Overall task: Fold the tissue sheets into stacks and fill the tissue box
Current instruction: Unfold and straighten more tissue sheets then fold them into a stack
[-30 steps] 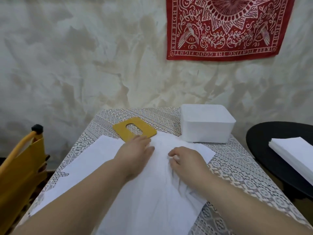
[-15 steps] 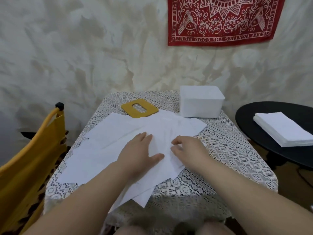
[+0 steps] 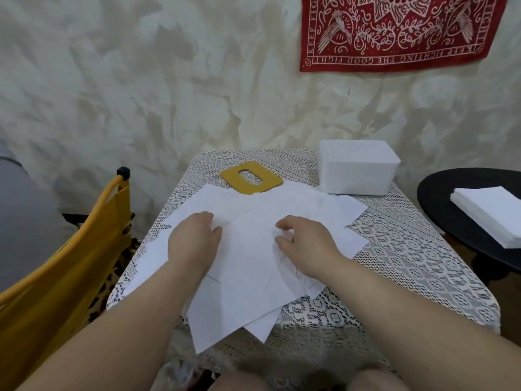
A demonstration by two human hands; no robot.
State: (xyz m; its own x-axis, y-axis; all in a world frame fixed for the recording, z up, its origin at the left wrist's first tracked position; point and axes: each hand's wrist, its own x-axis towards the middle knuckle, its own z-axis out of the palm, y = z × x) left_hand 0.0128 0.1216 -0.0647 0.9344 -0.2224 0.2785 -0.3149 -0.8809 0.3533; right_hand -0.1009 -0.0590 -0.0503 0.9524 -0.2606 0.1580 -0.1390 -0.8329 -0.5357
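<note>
Tissue sheets (image 3: 253, 266) fanned flat, long axis diagonal; left hand (image 3: 194, 241) pressing.

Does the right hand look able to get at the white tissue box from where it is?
Probably yes: the white tissue box stands beyond the right hand, with only flat tissue sheets between.

Red wall cloth (image 3: 394, 32) cut off above

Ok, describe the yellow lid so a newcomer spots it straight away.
Find the lace-covered table against the wall. At its far end, left of the white tissue box, lies the yellow lid. It is the only flat mustard piece, with an oval slot in its middle.
</note>
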